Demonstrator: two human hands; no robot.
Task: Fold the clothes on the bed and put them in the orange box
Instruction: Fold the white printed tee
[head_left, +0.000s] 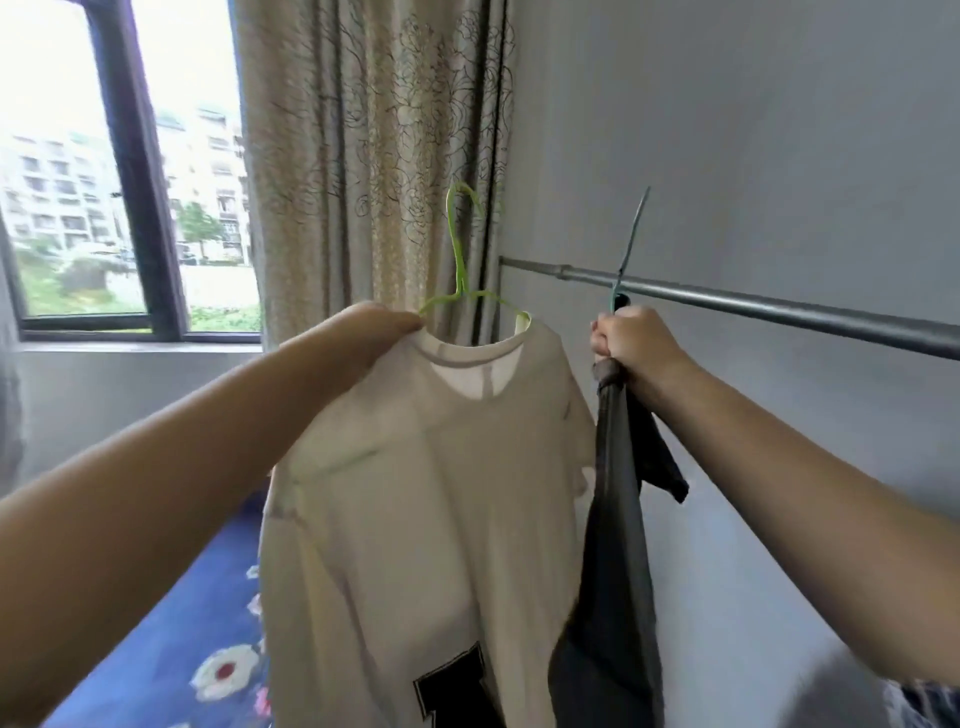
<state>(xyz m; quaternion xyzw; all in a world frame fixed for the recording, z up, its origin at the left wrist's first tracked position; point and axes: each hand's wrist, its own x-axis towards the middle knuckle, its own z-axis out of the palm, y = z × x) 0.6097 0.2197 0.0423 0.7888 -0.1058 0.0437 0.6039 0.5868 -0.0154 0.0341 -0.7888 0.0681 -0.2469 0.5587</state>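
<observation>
A cream T-shirt (431, 519) with a black print low on its front hangs on a green wire hanger (460, 249) in the middle of the view. My left hand (374, 332) grips the shirt's shoulder and the hanger's left arm. To its right, my right hand (631, 338) grips a dark grey garment (613, 571) by its top, together with a teal hanger (631, 244) whose hook points up across the rail. Both garments are held in the air. The orange box is out of view.
A metal clothes rail (779, 306) runs along the grey wall at the right. A patterned beige curtain (374, 130) and a window (119, 171) are behind. The bed with its blue flowered cover (171, 623) lies at the lower left.
</observation>
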